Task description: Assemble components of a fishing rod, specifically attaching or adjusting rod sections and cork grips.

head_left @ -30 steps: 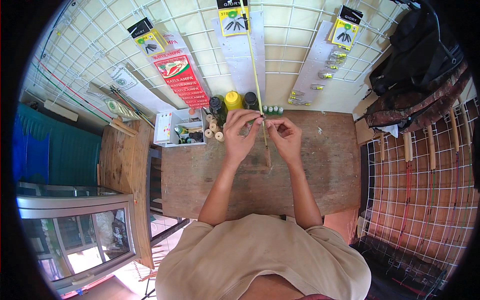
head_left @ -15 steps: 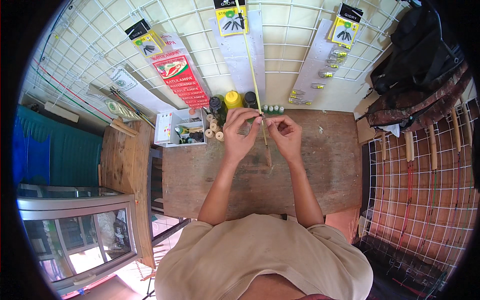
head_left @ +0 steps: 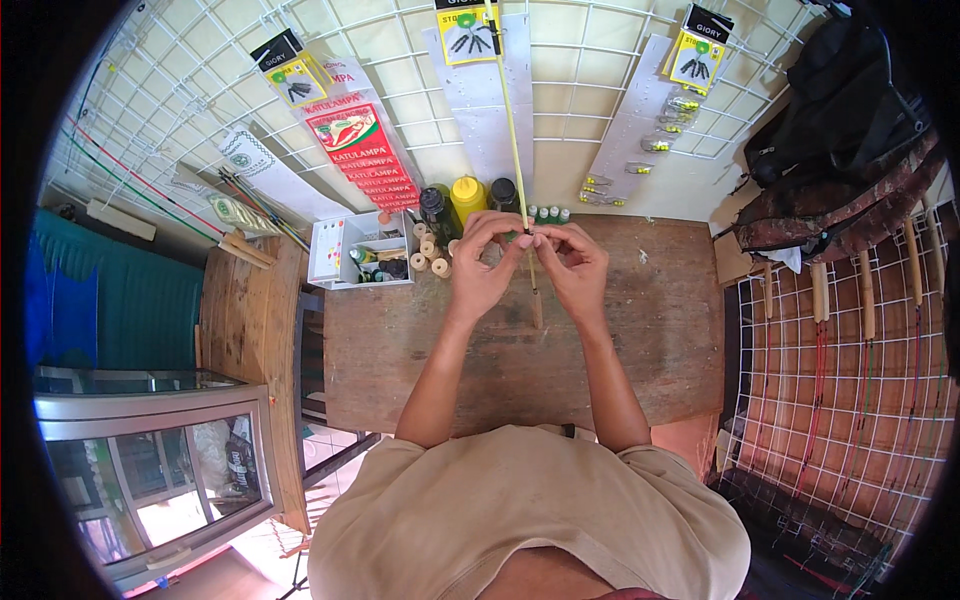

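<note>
A thin yellow fishing rod (head_left: 511, 130) runs from the top of the view down toward me, its wooden handle (head_left: 538, 310) over the table. My left hand (head_left: 486, 258) pinches the rod with thumb and forefinger at a dark band. Close against it, the fingertips of my right hand (head_left: 570, 262) are pressed together on the same spot of the rod. Whatever small piece lies between the fingertips is too small to make out. Higher up, a black fitting (head_left: 494, 38) sits on the rod.
On the brown wooden table (head_left: 640, 330) stand a white box of small bottles (head_left: 330, 250), several cork pieces (head_left: 430, 250), a yellow bottle (head_left: 467, 200) and dark bottles. Behind rises a white wire grid with hanging packets. Rods hang on a rack (head_left: 840, 370) at right; a glass cabinet (head_left: 160, 470) stands left.
My right hand has moved slightly left, and its fingertips now meet the left hand's at the rod. The camera view has shifted a little.
</note>
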Tool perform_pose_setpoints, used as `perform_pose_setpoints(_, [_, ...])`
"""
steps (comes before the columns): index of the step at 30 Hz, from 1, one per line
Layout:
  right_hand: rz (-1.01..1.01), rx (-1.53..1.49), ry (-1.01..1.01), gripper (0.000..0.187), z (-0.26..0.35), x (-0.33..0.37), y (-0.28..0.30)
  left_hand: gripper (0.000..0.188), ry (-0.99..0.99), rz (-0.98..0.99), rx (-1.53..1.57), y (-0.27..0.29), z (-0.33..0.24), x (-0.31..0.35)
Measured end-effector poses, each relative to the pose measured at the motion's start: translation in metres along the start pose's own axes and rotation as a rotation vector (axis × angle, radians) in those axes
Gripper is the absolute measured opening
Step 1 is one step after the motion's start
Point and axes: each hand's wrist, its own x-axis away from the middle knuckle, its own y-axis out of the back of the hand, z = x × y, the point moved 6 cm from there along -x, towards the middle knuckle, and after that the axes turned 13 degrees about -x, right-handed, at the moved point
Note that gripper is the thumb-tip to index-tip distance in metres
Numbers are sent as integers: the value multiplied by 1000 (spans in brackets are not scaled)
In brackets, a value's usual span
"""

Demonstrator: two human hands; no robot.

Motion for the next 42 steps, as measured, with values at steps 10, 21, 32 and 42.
perform_pose_setpoints(10, [-12, 162, 5, 14, -1, 3, 0, 11, 56, -8, 158, 2, 15, 6])
perform_pose_setpoints(21, [-64, -145, -165, 24, 3, 6, -4, 16, 101, -20, 311, 1, 14, 7])
perform_pose_setpoints(32, [24, 81, -4, 21, 9, 5, -4, 20, 141, 10, 308, 0, 24, 13])
perform_pose_setpoints(42, [9, 247, 100, 23, 27, 2, -9, 15, 191, 10, 221, 2, 19, 11])
